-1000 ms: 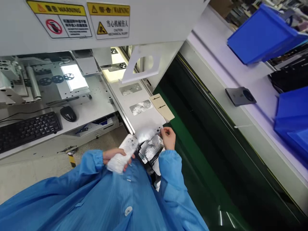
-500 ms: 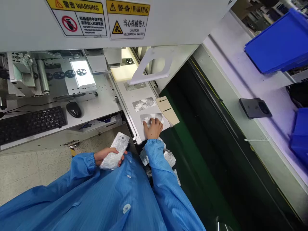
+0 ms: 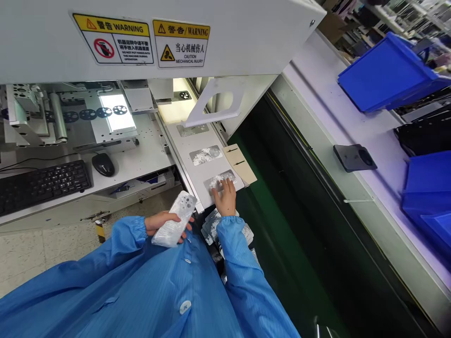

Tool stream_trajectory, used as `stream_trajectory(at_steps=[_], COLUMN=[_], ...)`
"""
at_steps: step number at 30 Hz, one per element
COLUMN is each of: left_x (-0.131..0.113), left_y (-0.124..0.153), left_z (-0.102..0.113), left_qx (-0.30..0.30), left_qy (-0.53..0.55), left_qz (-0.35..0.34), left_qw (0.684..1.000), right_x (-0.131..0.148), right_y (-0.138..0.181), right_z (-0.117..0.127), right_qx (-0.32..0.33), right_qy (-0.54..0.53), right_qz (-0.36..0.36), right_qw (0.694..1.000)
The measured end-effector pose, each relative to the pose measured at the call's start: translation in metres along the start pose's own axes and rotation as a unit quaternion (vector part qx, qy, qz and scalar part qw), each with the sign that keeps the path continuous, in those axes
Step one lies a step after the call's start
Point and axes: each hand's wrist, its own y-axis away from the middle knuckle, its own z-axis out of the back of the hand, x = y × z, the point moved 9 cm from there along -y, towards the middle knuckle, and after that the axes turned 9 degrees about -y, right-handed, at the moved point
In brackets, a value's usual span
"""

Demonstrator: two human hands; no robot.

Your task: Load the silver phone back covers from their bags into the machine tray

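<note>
My left hand [image 3: 162,222] is wrapped around a pale, plastic-covered stack of phone back panels [image 3: 174,224], held in front of my body with the camera holes at the upper end. My right hand [image 3: 226,199] reaches over the near end of the conveyor [image 3: 197,184], its fingers stretched out and apart at the lower edge of a silvery phone back panel [image 3: 218,181]. Whether the fingertips touch that panel is hard to tell. Farther up the belt lie a second patterned panel [image 3: 206,156] and a third one [image 3: 192,130], partly behind a white bracket [image 3: 214,117].
Several loose panels [image 3: 211,225] are piled below the conveyor end, partly behind my right sleeve. A beige plate [image 3: 241,164] adjoins the belt's right side. A keyboard [image 3: 44,179] and mouse [image 3: 103,164] sit left. Rightward, a phone [image 3: 354,158] and blue bins [image 3: 387,75] rest on a bench.
The view has shifted slightly. My right hand's fingers have straightened, uncovering more of the nearest panel. My left hand keeps hold of the wrapped stack.
</note>
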Motion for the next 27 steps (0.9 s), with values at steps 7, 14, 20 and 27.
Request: stream_trajectory(at_steps=[7,14,20,27], left_x=[-0.002,0.029,0.032,0.049], left_y=[-0.028,-0.031,-0.01,-0.044], left_z=[-0.062,-0.048,-0.005,-0.032], left_qx=[0.085,0.074,-0.009,-0.002], left_qy=[-0.113,-0.182,-0.115,-0.19], left_qz=[0.045,0.107,0.095,0.109], left_qw=[0.989,0.975,0.989,0.976], right_x=[0.033,-0.088,-0.141,-0.049], right_y=[0.054,0.069,0.071,0.109], right_z=[0.011,0.07,0.062,0.029], right_qx=[0.156,-0.082,-0.006,0.062], right_qy=[-0.295,-0.283,0.056,-0.123], right_qz=[-0.09,-0.222,-0.292,-0.145], right_qw=[0.938,0.929,0.955,0.98])
